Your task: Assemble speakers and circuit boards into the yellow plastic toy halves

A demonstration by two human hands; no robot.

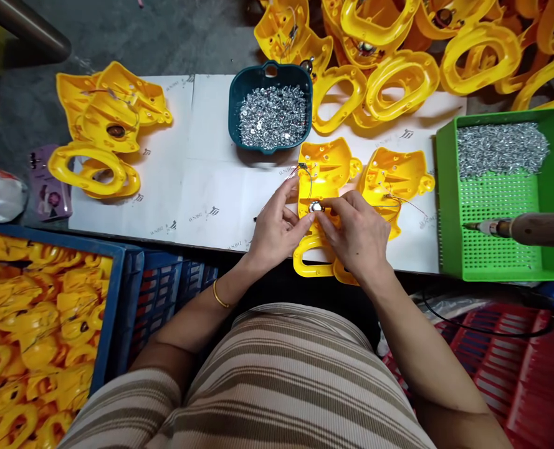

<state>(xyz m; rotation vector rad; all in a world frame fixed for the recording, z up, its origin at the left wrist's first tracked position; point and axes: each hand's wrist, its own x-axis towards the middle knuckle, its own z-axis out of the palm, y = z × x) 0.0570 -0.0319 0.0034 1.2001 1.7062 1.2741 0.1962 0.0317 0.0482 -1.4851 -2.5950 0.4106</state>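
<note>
The left hand [277, 227], thumb and forefinger apart, flanks the near shell [326, 174], apparently steadying it. The right hand [358, 231] has fingertips at the disc [316, 207] inside; whether clamped, I cannot tell. The tub [234, 103] sits beyond, probably for reach.

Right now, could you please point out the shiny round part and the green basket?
Shiny round part [315, 207], head view: its exposed bright face.
Green basket [505, 194], head view: its bare perforated floor.
</note>
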